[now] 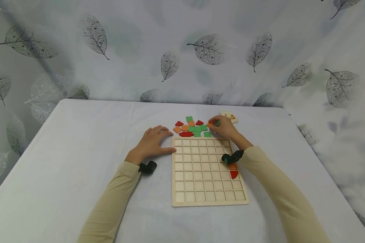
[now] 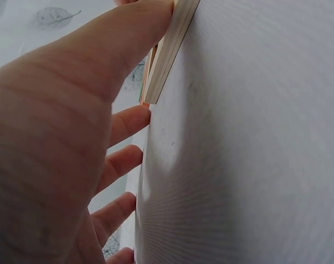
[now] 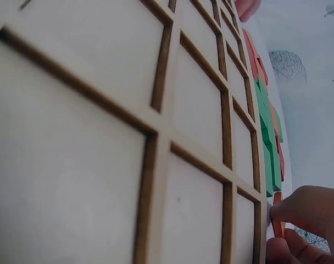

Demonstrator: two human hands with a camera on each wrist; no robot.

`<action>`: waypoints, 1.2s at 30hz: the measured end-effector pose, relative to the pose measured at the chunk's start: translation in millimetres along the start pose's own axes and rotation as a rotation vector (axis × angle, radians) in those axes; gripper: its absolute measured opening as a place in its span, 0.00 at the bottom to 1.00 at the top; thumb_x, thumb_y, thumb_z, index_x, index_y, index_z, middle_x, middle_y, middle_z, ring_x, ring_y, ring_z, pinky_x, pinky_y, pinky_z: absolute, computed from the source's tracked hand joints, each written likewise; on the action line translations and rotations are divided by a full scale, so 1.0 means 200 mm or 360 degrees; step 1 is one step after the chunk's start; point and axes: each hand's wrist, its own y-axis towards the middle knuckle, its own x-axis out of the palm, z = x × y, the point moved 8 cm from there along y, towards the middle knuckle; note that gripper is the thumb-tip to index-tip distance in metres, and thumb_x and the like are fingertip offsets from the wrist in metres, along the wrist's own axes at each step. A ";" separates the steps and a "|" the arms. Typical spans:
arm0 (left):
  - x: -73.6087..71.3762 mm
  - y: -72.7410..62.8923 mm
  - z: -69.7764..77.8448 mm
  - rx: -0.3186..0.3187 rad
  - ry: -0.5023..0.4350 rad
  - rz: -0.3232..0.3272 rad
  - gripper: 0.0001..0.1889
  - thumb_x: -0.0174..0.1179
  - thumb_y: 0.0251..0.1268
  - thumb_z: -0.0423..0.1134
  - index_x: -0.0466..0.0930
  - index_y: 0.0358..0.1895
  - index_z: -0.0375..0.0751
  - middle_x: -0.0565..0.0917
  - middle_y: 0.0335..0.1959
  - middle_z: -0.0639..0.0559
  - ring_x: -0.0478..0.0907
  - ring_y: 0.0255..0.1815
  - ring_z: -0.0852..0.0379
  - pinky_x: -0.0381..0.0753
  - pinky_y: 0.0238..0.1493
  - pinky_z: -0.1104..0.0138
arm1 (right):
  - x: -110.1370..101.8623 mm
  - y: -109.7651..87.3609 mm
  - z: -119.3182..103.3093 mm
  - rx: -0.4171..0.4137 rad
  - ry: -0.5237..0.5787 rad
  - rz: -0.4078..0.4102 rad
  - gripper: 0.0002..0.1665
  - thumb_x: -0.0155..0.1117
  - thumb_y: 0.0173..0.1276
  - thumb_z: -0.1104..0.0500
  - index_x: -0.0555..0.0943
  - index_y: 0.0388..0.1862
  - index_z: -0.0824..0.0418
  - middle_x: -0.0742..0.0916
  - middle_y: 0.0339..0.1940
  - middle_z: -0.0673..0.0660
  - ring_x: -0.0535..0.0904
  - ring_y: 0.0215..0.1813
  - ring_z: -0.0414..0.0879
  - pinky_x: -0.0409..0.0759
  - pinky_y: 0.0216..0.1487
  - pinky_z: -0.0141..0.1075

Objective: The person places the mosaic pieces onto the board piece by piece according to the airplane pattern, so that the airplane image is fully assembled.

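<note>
A wooden grid board (image 1: pixel 210 204) lies flat on the table. My left hand (image 1: pixel 150 143) rests at its upper left corner, fingers spread on the cloth; in the left wrist view the thumb (image 2: pixel 139 27) touches the board's edge. Beyond the far edge, my right hand (image 1: pixel 226 129) pinches an orange tile (image 3: pixel 277 225) between thumb and fingers. A green tile (image 1: pixel 218 123) shows right by those fingers. Beside the hand lies a cluster of green tiles (image 1: pixel 197 129), orange tiles (image 1: pixel 185 128) and red pieces (image 1: pixel 186 134). In the board's right column sit an orange piece (image 1: pixel 233 166) and a red rounded piece (image 1: pixel 234 174).
A small pale card (image 1: pixel 229 116) with a printed pattern lies behind the right hand. White cloth covers the table (image 1: pixel 79 162), and a leaf-patterned curtain (image 1: pixel 182 50) hangs behind it. Each wrist wears a black camera (image 1: pixel 148 167).
</note>
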 end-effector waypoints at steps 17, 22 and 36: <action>-0.01 -0.01 0.01 -0.0015 -0.0019 0.0000 0.35 0.66 0.56 0.61 0.74 0.64 0.48 0.69 0.67 0.46 0.59 0.72 0.45 0.46 0.75 0.45 | -0.01 -0.06 0.02 0.0022 0.0039 -0.0022 0.21 0.64 0.65 0.64 0.79 0.56 0.71 0.82 0.54 0.70 0.80 0.45 0.58 0.79 0.39 0.36; -0.01 -0.01 0.01 -0.0012 -0.0021 -0.0004 0.35 0.66 0.55 0.61 0.74 0.64 0.48 0.69 0.67 0.45 0.58 0.73 0.44 0.45 0.75 0.45 | -0.01 -0.08 0.04 0.0035 0.0062 -0.0015 0.21 0.65 0.65 0.63 0.79 0.57 0.69 0.82 0.52 0.68 0.79 0.44 0.56 0.77 0.37 0.34; -0.01 -0.01 0.01 -0.0014 -0.0032 -0.0008 0.35 0.66 0.55 0.62 0.75 0.64 0.48 0.69 0.67 0.46 0.58 0.73 0.45 0.46 0.75 0.46 | -0.03 -0.16 0.06 0.0018 0.0141 -0.0020 0.22 0.66 0.66 0.61 0.80 0.57 0.69 0.82 0.50 0.67 0.78 0.35 0.47 0.76 0.30 0.31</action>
